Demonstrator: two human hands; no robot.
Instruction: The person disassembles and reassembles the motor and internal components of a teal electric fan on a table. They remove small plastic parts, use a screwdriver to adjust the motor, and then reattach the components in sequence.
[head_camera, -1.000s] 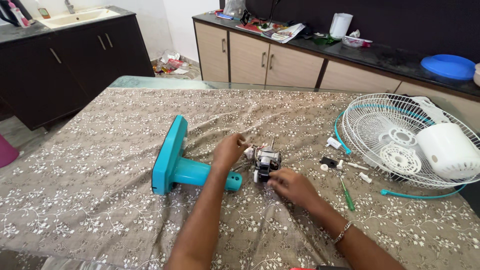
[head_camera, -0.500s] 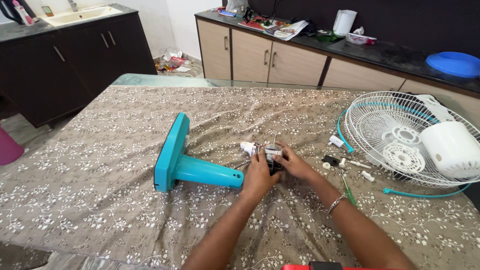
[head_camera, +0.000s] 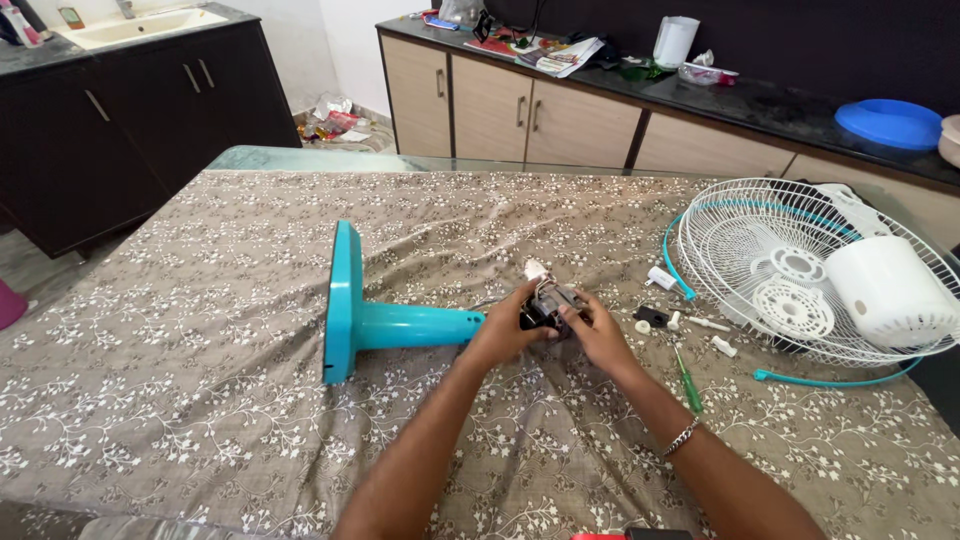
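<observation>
Both hands closed in on motor since earlier; left hand and right hand gripped it, beside teal stand.

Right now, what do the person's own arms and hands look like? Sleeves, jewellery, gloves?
Both hands are bare, no gloves: left hand, right hand. Both forearms are bare up to the bottom edge of the picture, with no sleeves showing. The right wrist wears a thin silver chain-link bracelet. No watch or bracelet shows on the left wrist. Any rings are too small to tell.
</observation>
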